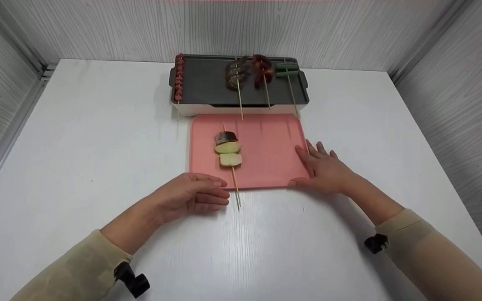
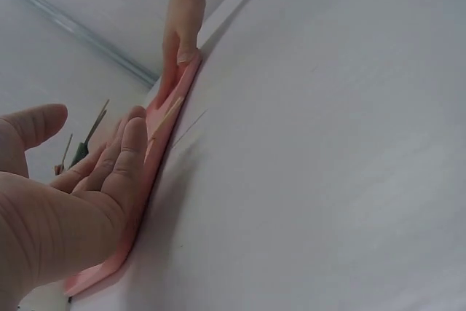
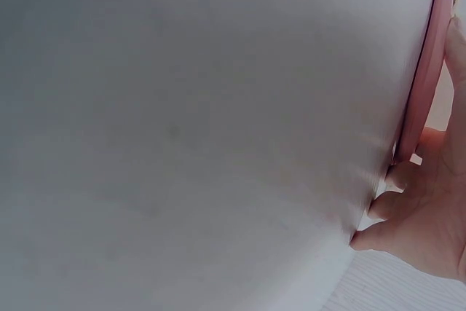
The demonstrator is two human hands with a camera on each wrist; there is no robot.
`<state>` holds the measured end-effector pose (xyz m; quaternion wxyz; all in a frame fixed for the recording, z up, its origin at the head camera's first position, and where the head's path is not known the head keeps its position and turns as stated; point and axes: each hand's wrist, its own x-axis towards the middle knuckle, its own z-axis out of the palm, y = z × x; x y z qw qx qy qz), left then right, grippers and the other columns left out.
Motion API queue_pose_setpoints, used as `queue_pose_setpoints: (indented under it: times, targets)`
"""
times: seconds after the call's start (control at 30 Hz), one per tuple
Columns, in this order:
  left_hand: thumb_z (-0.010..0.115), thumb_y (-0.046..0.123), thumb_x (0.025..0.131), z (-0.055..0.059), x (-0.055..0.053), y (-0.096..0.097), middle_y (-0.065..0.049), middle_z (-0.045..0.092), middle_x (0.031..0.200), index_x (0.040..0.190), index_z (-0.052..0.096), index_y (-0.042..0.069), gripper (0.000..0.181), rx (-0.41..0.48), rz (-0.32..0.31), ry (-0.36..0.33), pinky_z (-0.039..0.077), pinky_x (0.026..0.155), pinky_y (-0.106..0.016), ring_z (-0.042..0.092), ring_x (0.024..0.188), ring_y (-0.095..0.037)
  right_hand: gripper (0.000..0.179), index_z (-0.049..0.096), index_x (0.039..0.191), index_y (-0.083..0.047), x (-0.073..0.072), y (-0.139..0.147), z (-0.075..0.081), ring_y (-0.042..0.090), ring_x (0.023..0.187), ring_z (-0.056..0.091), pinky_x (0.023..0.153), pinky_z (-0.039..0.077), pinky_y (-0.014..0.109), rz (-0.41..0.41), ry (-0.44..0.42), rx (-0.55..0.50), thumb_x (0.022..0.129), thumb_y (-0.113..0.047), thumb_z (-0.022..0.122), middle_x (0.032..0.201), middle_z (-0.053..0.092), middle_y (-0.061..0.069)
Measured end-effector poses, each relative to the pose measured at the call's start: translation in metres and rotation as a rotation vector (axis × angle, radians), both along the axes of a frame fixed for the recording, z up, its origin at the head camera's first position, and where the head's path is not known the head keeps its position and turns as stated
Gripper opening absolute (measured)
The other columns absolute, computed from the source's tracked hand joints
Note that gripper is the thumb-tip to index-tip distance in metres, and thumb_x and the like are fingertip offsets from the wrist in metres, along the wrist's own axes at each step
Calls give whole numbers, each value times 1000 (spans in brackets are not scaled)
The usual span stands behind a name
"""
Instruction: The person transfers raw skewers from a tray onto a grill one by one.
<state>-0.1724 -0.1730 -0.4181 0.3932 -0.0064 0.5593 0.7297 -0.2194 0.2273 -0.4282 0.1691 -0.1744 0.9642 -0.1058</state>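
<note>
A pink tray lies flat on the table. On its left half rests a skewer with one dark-skinned chunk and two pale slices, its stick jutting over the front edge. My left hand is at the tray's front-left edge, fingers fairly straight and close to the stick; the thumb stands apart from the fingers in the left wrist view. At the front-right corner, my right hand touches the tray with spread fingers, the thumb at the front edge. In the right wrist view its fingertips rest on the table beside the tray.
Behind the tray stands a dark griddle on a white base. It carries a red-beaded skewer, a grey-brown shrimp-like skewer, a reddish-brown skewer and a green skewer. Pale panels enclose the white table.
</note>
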Motion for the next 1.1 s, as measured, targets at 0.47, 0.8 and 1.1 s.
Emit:
queue_pose_setpoints:
  times: [0.47,0.8,1.1]
  targets:
    - [71,18,101,-13,13,21,-22,76,120,134,63,-10,44,2,-50,-50,61,94,-39,77,105,-27,111,18,171,-13,-2,4,-4,51,160,3,123,8,74,5,-1,-3,92,-81,57,176,7,20]
    - [70,16,101,-15,16,34,-22,73,126,139,57,-11,48,-3,-44,-68,60,97,-42,75,113,-27,110,18,171,-13,-1,2,-3,50,160,2,123,8,73,0,-2,-6,92,-80,57,176,9,19]
    - [66,11,102,-19,19,40,-25,70,130,144,51,-12,50,24,-28,-80,58,100,-42,73,118,-29,112,18,171,-11,0,1,-1,51,160,1,123,7,74,9,-8,-15,92,-80,59,176,7,21]
